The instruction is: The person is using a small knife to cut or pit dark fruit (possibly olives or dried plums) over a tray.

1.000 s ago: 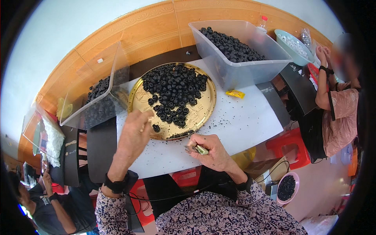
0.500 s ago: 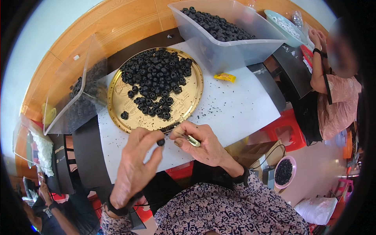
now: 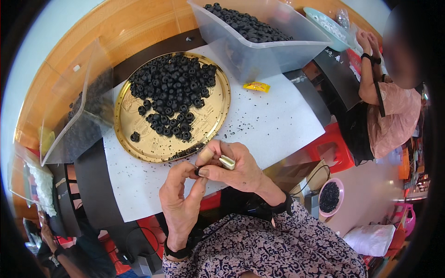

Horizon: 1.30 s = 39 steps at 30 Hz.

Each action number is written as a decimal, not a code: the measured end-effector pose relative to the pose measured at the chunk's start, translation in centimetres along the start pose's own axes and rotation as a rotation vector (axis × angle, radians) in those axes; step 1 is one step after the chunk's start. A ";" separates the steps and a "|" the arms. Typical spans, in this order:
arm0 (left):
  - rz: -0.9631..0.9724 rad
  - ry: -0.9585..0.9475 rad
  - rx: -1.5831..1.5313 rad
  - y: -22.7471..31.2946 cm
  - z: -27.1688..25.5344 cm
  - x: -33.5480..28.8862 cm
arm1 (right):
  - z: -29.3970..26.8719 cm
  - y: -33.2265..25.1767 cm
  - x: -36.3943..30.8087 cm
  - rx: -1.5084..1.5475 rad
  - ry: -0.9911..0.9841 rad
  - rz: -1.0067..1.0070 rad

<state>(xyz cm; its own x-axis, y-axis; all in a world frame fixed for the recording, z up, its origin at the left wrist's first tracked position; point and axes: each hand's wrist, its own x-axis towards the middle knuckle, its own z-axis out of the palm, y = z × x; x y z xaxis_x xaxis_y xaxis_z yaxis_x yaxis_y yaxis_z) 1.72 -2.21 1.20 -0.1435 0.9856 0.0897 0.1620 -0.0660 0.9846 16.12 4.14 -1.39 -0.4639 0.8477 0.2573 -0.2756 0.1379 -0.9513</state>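
Nearer than the gold tray (image 3: pixel 214 118), the hands have just met: the left hand (image 3: pixel 183 190) and right hand (image 3: pixel 243 169) both have fingers on one black piece (image 3: pixel 198 171), apparently working it together. The right also clasps a pale-handled tool (image 3: pixel 227 162), tip hidden. Beyond the tray, a clear bin (image 3: pixel 269 58) is cut off.

No words or numbers can be read. The yellow packet (image 3: pixel 256 86), above and right of the frame's centre, bears print too small and blurred to make out. Fine lines mark the gold tray (image 3: pixel 208 116), left of centre; whether any are letters, I cannot tell. At upper left, a small white patch (image 3: pixel 76 68) on or behind the clear bin (image 3: pixel 83 103) shows nothing legible.
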 end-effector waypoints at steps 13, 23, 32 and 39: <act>-0.080 -0.108 -0.312 -1.5 -0.6 0.2 | 0.3 -1.5 0.1 0.146 0.059 0.146; -0.144 -0.041 -0.370 -1.1 -0.1 0.0 | -0.2 -0.7 -0.1 0.025 -0.044 0.084; -0.059 -0.024 -0.439 -0.9 -0.6 -0.7 | 0.5 -0.6 -0.1 -0.257 0.024 0.057; -0.018 0.033 -0.511 -0.9 -1.7 -1.2 | 1.7 -0.8 0.0 -0.504 -0.009 -0.122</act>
<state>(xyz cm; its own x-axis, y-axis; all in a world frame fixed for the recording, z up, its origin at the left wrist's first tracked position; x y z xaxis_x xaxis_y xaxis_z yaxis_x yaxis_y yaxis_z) 0.12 -3.59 0.47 -0.1743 0.9823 0.0689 -0.3380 -0.1254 0.9328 14.86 3.17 -0.29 -0.4619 0.8056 0.3710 0.1104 0.4672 -0.8772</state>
